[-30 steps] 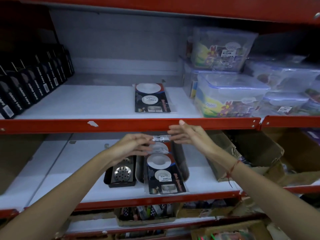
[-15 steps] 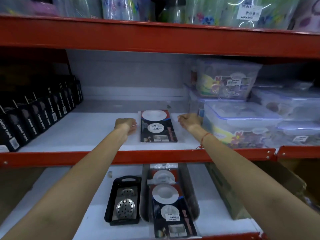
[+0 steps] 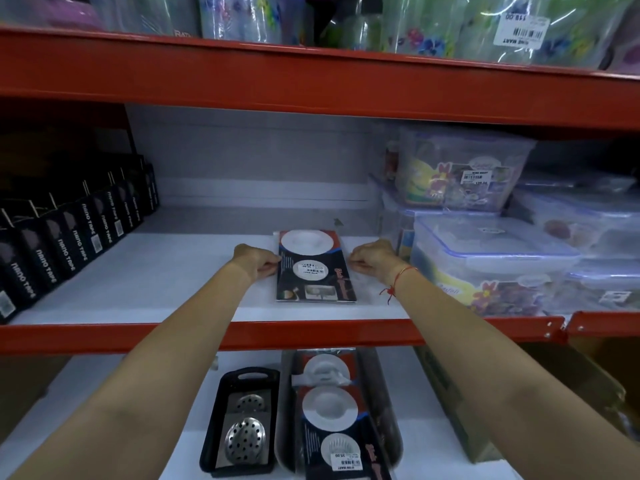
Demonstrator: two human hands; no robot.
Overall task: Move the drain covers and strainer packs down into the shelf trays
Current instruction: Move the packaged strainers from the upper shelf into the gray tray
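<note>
Gripping the strainer pack by both long edges, left hand and right hand with fingers curled shut on it, mid-shelf near the front edge. Risk: the slick plastic sleeve may slip on lift, or the pack may snag the red shelf lip before reaching the tray. Boxes read "nano tape".

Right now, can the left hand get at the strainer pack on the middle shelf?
Probably yes. The left hand is already at the strainer pack's left edge, fingers curled against it, with bare shelf beside it. The right hand is at the opposite edge.
</note>
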